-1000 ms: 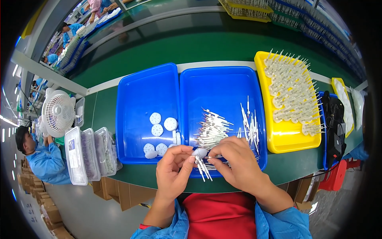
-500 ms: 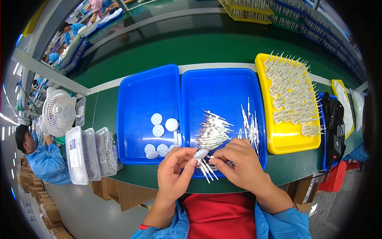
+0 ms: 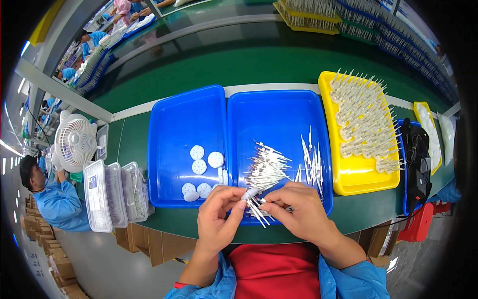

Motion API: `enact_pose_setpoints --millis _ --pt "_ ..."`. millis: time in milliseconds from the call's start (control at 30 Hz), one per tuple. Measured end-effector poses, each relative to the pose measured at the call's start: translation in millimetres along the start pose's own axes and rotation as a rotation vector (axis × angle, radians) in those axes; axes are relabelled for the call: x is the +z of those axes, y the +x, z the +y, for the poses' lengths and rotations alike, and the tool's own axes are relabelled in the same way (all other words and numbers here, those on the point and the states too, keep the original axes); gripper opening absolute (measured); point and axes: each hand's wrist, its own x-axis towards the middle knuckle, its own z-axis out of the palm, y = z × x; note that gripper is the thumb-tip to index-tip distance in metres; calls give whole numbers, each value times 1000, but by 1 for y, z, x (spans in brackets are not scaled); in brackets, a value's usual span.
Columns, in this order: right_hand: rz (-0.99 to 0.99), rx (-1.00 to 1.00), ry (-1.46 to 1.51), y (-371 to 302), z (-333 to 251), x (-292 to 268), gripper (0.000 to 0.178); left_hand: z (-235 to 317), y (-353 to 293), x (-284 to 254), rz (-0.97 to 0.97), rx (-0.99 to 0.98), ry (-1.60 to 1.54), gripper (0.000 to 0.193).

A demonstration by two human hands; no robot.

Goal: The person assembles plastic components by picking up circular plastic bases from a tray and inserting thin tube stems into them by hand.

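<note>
My left hand is closed on a small white disc, pinched between thumb and fingers, with several thin white sticks pointing out of it toward me. My right hand has thumb and forefinger pressed together on a thin white stick, close beside the disc. Some dark-ended sticks also show under its curled fingers. Behind the hands, a blue tray bears a pile of white sticks and a looser group of sticks. Perforated white discs lie in the blue tray on the left.
A yellow tray at right holds rows of discs with sticks standing up. Lidded clear boxes and a white fan stand at left, near a person in blue. Black cables lie far right.
The disc in my left hand has tilted slightly, and its sticks have shifted a little. The trays appear slightly lower in the view. Both hands keep their grip.
</note>
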Motion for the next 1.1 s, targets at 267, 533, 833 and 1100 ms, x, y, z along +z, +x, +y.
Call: enact_pose_setpoints --millis 267,533,833,1100 --pt "-2 18 -40 0 0 0 12 1 0 1 -15 14 20 27" --pt "16 -10 30 -2 -2 3 18 3 -2 6 67 -98 -136 25" --pt "-1 -105 -122 -1 0 3 13 0 3 5 -7 45 23 24" --pt "3 -47 18 -7 2 6 12 -2 6 7 19 35 43 20"
